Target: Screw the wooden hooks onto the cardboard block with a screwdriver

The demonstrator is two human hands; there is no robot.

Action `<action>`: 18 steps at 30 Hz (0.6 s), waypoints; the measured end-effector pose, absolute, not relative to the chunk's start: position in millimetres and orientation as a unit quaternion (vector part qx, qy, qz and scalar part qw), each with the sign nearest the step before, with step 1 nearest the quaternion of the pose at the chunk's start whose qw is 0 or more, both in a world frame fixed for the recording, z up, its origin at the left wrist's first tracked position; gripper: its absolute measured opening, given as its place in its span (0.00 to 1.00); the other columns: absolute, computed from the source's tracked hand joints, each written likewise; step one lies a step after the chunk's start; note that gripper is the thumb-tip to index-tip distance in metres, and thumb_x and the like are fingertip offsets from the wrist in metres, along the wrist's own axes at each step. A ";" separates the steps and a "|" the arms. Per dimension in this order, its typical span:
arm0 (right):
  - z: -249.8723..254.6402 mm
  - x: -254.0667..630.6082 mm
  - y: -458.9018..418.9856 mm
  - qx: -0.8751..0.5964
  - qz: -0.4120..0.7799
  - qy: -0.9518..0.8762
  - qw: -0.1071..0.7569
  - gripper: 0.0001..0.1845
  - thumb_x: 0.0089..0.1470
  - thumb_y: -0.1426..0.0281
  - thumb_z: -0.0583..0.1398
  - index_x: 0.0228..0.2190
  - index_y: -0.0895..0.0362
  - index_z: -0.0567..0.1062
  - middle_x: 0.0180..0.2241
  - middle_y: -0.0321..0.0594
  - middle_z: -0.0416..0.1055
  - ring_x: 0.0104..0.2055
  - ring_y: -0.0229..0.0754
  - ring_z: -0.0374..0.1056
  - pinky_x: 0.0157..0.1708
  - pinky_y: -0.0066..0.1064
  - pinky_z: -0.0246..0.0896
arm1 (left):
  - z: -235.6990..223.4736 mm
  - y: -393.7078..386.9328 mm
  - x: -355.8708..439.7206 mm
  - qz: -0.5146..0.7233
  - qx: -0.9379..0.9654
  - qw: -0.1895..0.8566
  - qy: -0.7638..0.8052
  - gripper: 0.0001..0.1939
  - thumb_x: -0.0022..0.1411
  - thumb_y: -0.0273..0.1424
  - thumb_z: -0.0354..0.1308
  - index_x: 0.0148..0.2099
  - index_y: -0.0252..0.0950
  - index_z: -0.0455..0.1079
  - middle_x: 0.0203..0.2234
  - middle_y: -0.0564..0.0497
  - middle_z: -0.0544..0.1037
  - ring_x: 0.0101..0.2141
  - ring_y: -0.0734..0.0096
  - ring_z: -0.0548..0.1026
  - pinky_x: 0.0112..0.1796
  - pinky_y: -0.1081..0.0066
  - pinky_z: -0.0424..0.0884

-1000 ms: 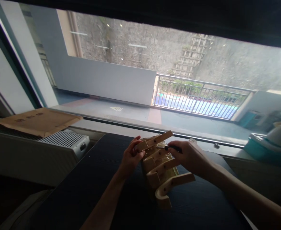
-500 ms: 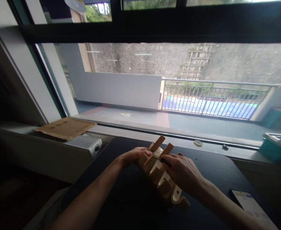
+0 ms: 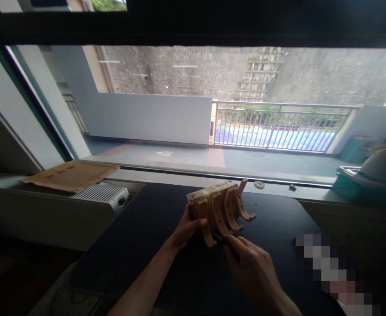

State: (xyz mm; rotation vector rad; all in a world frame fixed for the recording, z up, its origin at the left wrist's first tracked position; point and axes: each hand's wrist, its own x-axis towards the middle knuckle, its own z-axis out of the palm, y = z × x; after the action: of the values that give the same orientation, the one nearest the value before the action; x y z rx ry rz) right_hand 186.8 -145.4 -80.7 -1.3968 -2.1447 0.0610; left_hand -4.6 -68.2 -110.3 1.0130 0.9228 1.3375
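Observation:
My left hand (image 3: 188,228) grips the near left end of a wooden hook rack (image 3: 217,210), thumb over one of its hooks. The rack is tilted above the dark table, with several curved wooden hooks side by side, small holes in them, and a shiny, clear-looking layer along its top. My right hand (image 3: 250,259) is closed around a slim black-handled tool (image 3: 229,246). Its front end points left at the lower tip of the nearest hook; the tip is dark, and I cannot tell whether it touches the wood.
The black table (image 3: 140,237) stands against the window sill. On the sill are a tape roll (image 3: 259,184), a small dark object (image 3: 292,187) and a teal basket (image 3: 351,188). A brown envelope (image 3: 72,174) lies over a white heater (image 3: 113,197) at left. A pixelated patch covers the lower right.
The hook rack has been turned, its hooks now curving down toward me and to the right. My right hand with the tool has moved lower. The view has shifted slightly right.

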 end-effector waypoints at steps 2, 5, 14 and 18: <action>-98.4 182.0 -149.0 -0.516 0.018 -0.799 0.307 0.14 0.59 0.71 0.52 0.44 0.55 0.73 0.31 0.39 0.75 0.30 0.38 0.72 0.27 0.26 0.60 | -111.7 -68.9 -4.8 0.568 0.428 0.572 0.410 0.31 0.45 0.33 0.68 0.52 0.39 0.62 0.43 0.48 0.73 0.45 0.60 0.72 0.43 0.66 0.68; -109.7 174.9 -149.4 -0.514 0.015 -0.791 0.333 0.15 0.61 0.70 0.51 0.46 0.58 0.72 0.31 0.40 0.73 0.30 0.38 0.72 0.28 0.26 0.60 | -112.6 -68.0 -4.0 0.561 0.422 0.563 0.436 0.30 0.47 0.36 0.67 0.52 0.37 0.62 0.45 0.46 0.72 0.47 0.58 0.71 0.44 0.65 0.68; -93.3 171.6 -146.7 -0.507 -0.023 -0.811 0.290 0.14 0.58 0.75 0.54 0.45 0.60 0.74 0.29 0.40 0.73 0.31 0.39 0.71 0.28 0.26 0.59 | -119.0 -67.1 1.7 0.583 0.408 0.527 0.464 0.32 0.44 0.36 0.70 0.50 0.37 0.63 0.42 0.47 0.74 0.42 0.60 0.73 0.40 0.66 0.69; -97.3 172.9 -149.7 -0.481 -0.078 -0.837 0.248 0.17 0.57 0.79 0.54 0.48 0.62 0.72 0.30 0.40 0.73 0.31 0.39 0.70 0.27 0.27 0.58 | -118.2 -66.5 7.5 0.597 0.395 0.514 0.472 0.34 0.38 0.35 0.71 0.48 0.36 0.63 0.36 0.50 0.75 0.38 0.64 0.74 0.38 0.67 0.69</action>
State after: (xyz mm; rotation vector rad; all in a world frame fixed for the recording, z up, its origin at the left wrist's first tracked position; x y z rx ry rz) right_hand 172.9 -149.7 -97.3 -1.3121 -2.2808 -0.2136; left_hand 7.5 -66.5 -118.2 0.9495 1.1353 1.4342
